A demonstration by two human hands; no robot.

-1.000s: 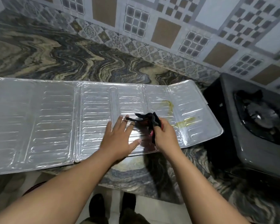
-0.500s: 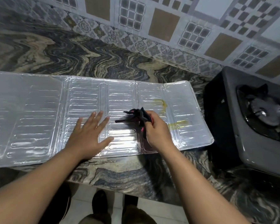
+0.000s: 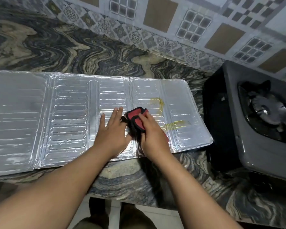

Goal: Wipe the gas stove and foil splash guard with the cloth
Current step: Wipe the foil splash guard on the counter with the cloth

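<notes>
Two bare hands work over a marbled stone bench [image 3: 73,47] backed by a patterned tile wall [image 3: 196,17]. Largest on the bench is the foil splash guard [image 3: 68,116], unfolded and lying flat along the front edge, its ribbed panels running from the left side almost to the stove, with its near right corner just at the bench's front edge. Yellowish greasy streaks [image 3: 175,123] mark the right-hand panels, one smear nearer the wall and another toward the right end. At the bench's right end, just beside the foil, sits the grey gas stove [image 3: 234,129] with a dark burner and pan support [image 3: 269,111] on top. Left hand [image 3: 113,129] lies flat on the foil near its front edge, fingers [image 3: 117,111] straight and spread a little, holding nothing. Right hand [image 3: 153,134] presses down on a red cloth with black trim [image 3: 135,116], fingers bent over its bunched folds; the cloth rests on the foil, touching the left hand's side and lying just left of the streaks. Below the bench edge, shoes [image 3: 97,207] stand on a pale floor.
</notes>
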